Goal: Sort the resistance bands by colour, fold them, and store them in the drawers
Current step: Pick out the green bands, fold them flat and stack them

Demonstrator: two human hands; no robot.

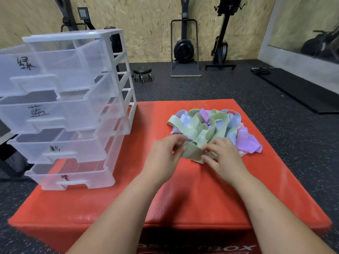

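Resistance bands (211,125): tangled green, blue, purple heap

Tangled pastel bands (211,125) beside open drawers (60,110)

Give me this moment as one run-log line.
step: folding green band | left hand: pinches band | right hand: pinches band | pile: mixed, on red box | drawer unit: beside pile

drawer unit (69,110) blocks left; red box (183,189) front open.
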